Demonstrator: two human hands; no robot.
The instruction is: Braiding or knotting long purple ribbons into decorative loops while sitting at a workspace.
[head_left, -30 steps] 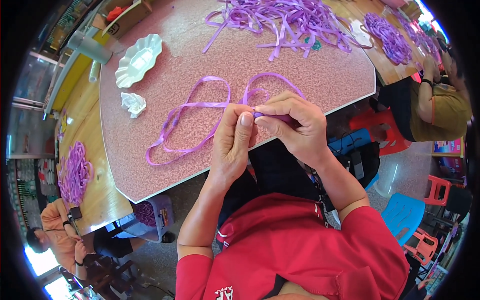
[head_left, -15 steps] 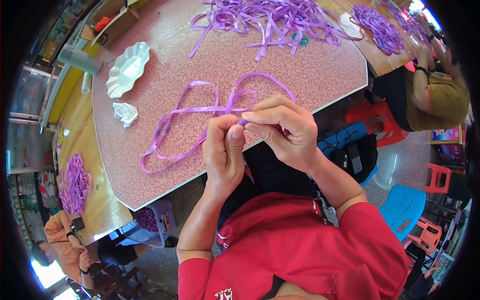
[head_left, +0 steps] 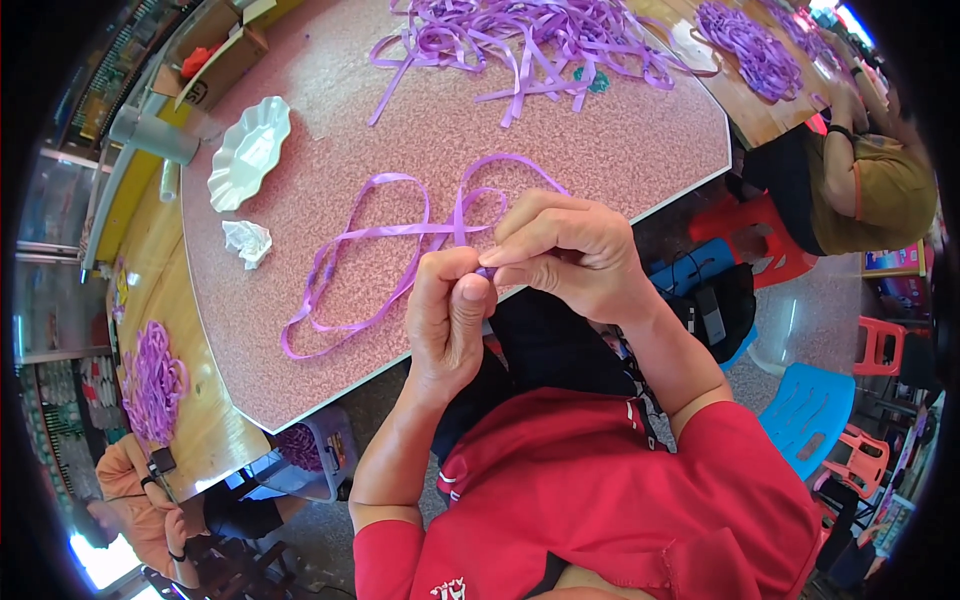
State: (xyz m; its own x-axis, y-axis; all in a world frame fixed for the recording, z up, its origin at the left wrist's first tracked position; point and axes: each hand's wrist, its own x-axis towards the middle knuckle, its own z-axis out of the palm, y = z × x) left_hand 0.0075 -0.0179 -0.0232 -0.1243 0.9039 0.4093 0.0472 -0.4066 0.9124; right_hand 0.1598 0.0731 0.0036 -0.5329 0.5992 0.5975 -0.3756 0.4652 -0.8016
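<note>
Pinching a tiny dark-purple piece [head_left: 487, 271] mid-frame, our left hand [head_left: 447, 318] and right hand [head_left: 580, 255] barely shift, so we fiddle on; the flat, shiny purple ribbon [head_left: 459, 225] loops left of centre.

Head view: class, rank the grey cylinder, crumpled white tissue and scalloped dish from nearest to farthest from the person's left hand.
1. Crumpled white tissue: left of the left hand, on the pink tabletop.
2. Scalloped dish: beyond the tissue.
3. Grey cylinder: left of the dish.
</note>
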